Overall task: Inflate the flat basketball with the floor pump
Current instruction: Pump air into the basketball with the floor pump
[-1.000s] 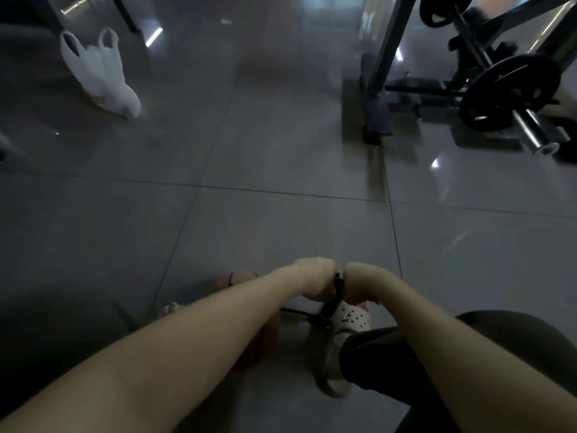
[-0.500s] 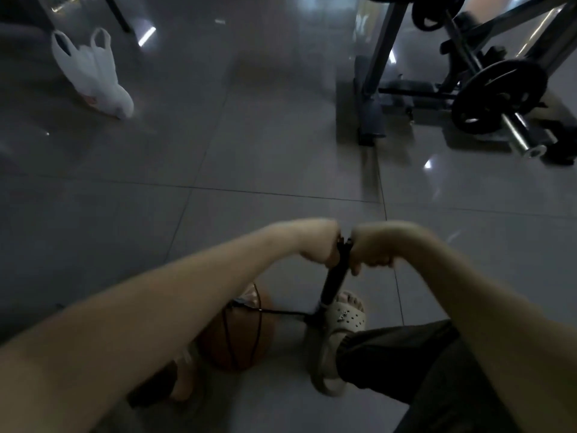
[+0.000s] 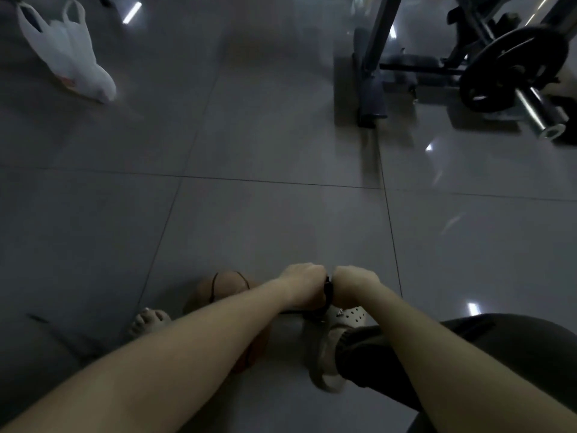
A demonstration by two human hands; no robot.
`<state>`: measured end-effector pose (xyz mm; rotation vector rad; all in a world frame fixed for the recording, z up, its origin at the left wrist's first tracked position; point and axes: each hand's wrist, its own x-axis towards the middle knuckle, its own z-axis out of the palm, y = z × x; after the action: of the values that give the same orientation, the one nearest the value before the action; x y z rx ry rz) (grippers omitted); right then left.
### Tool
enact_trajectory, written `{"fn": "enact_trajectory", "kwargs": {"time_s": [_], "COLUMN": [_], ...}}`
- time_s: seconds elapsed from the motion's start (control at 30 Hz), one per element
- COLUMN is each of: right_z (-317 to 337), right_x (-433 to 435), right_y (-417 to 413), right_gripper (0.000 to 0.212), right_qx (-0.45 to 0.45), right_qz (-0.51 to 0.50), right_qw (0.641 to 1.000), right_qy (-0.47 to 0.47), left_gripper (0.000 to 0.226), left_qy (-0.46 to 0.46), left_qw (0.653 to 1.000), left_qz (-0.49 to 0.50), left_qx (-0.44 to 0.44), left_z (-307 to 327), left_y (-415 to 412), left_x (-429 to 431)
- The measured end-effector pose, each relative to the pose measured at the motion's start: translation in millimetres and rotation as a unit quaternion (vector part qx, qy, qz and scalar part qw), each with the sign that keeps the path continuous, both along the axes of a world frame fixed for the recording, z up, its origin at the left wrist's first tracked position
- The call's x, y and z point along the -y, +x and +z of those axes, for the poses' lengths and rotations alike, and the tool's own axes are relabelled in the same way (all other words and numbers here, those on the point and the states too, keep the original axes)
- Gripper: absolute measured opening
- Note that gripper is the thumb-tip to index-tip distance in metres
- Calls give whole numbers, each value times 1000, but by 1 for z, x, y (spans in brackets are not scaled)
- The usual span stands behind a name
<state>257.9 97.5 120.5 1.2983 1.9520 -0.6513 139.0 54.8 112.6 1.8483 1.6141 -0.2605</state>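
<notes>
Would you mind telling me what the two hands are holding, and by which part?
Both hold the floor pump by its top handle: the left hand grips the left end, the right hand the right end.

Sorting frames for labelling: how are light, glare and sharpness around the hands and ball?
Head view: dim overall, with small bright light reflections on the glossy grey tiled floor; the orange basketball lies in shadow, mostly behind the left forearm; the left hand and right hand gripping the black pump handle look slightly soft; wide-angle bends the tile joints.
</notes>
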Motion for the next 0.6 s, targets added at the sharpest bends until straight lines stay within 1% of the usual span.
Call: {"fn": "enact_trajectory", "kwargs": {"time_s": [0.03,0.1,0.17,0.2,0.3,0.37,0.43,0.5,0.57,0.6], "right_z": [-2,0,11,24,85,133,156,144,102,77], "right_x": [1,2,7,6,-14,-31,-38,-31,-16,-9], "right_y": [1,1,-3,-6,-10,-11,-10,-10,-8,-5], "right_gripper": [9,10,9,10,9,9,8,7,5,7], "right_qx": [-5,-3,12,13,-20,-52,-73,-56,-25,-14], "right_qz": [-6,-4,7,12,-11,-26,-28,-22,-11,-1], "right_qw": [1000,1000,1000,1000,999,998,997,998,999,1000], "right_qy": [4,2,-19,-25,-37,-28,-15,-17,-23,-22], "left_gripper": [18,14,7,10,20,12,6,10,21,22], "left_qy": [4,5,-27,-31,-15,1,8,9,7,11], "left_qw": [1000,1000,999,999,1000,999,999,999,1000,1000], "left_qz": [-4,-16,-30,-33,-17,-5,-1,-11,-17,-25], "left_qx": [1,0,-12,-16,17,41,51,38,10,-6], "left_z": [-4,0,9,18,70,116,142,129,90,70], "left_y": [0,0,-2,-5,-18,-28,-32,-28,-16,-9], "left_x": [1,-1,-2,-4,-17,-33,-42,-37,-23,-17]}}
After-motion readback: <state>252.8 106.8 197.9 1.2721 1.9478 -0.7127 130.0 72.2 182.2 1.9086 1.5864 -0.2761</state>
